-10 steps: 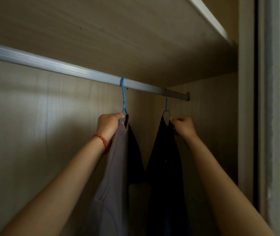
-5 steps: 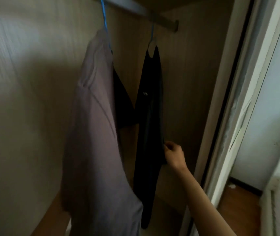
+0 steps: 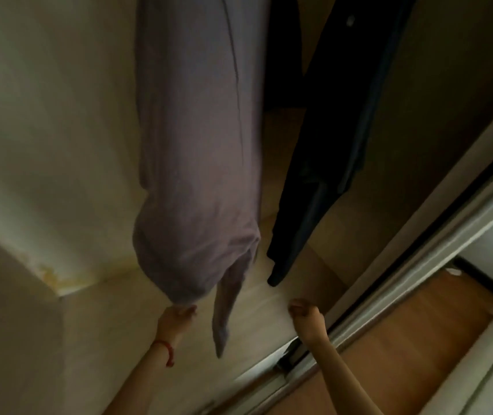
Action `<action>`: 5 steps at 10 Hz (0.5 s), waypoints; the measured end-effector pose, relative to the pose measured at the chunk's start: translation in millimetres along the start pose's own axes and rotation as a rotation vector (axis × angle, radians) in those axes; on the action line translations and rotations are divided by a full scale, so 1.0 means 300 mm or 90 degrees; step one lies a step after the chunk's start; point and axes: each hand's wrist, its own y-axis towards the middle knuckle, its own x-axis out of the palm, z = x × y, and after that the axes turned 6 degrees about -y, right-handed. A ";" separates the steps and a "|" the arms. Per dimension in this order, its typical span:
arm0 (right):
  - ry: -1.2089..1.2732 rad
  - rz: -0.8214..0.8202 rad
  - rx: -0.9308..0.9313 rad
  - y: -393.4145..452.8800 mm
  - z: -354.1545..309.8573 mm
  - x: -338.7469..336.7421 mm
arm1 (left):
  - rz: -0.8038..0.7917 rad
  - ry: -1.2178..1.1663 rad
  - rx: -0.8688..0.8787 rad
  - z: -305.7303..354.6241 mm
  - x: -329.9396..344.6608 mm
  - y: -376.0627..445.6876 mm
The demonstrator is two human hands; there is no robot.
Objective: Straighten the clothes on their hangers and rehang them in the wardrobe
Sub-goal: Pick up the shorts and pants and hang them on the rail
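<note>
Head view: left hand is pinching the hem of the hanging lilac cotton shirt; right hand, curled and holding nothing, is hovering below the hanging dark navy garment, near the wardrobe floor's front edge

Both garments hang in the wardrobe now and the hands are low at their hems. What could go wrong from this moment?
1. The left hand grips the hem of the grey garment; a hard downward pull might drag it crooked again.
2. The right hand, curled and holding nothing, is just below the dark garment; a grab at its pointed corner might tug it unevenly.
</note>
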 end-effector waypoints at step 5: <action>-0.410 -0.403 -0.219 0.099 0.140 0.274 | 0.221 -0.112 -0.363 -0.473 0.149 -0.573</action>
